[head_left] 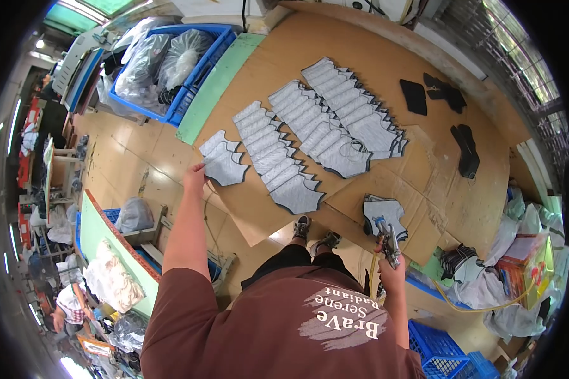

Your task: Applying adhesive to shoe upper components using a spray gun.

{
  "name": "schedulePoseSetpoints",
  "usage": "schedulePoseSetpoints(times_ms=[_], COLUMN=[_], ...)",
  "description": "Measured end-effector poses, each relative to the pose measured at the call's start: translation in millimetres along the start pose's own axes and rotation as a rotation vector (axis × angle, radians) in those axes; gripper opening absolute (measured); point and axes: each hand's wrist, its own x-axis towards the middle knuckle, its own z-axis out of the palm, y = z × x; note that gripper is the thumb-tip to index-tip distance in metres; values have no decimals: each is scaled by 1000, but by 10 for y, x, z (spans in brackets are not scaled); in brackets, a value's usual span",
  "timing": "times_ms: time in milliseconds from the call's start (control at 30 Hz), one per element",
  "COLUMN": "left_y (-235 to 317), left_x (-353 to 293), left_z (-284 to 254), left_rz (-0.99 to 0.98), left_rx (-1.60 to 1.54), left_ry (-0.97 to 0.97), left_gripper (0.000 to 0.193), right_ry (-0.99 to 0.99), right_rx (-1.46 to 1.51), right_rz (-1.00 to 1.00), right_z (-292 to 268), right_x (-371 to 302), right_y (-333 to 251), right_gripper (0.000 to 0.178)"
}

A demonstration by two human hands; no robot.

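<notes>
My left hand [196,177] is at the left edge of a short row of overlapping grey fabric pieces [224,161], fingers closed on the border of one piece. My right hand [392,270] grips a metal spray gun [389,246] with a blue part at its front and a yellow hose hanging below. Under the gun's tip lies a small stack of the same grey cut pieces [384,211]. Longer rows of dark-edged grey pieces [275,158] fan out across the cardboard-covered table [449,189], each piece partly covering another.
Black fabric pieces [413,96] lie at the table's far right. A blue crate [199,76] with plastic-bagged goods stands at the far left. Bags and a colourful box [525,265] crowd the right side; another blue crate [436,347] sits below. A person [73,303] is at the lower left.
</notes>
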Motion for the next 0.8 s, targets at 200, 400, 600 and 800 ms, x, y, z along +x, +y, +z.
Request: schedulePoseSetpoints(times_ms=[200, 400, 600, 800], left_y=[-283, 78, 267, 86], left_x=[407, -111, -1555, -2126], left_z=[-280, 353, 1719, 2559], left_rz=[275, 621, 721, 595], left_rx=[517, 707, 316, 265], left_ry=[241, 517, -364, -729], left_gripper=[27, 23, 12, 18], right_ry=[1, 44, 5, 3], right_rx=[-27, -54, -25, 21], right_rz=[-72, -151, -174, -151], right_z=[52, 65, 90, 93], right_x=[13, 9, -1, 20], right_y=[-24, -23, -100, -5], right_gripper=[37, 38, 31, 23])
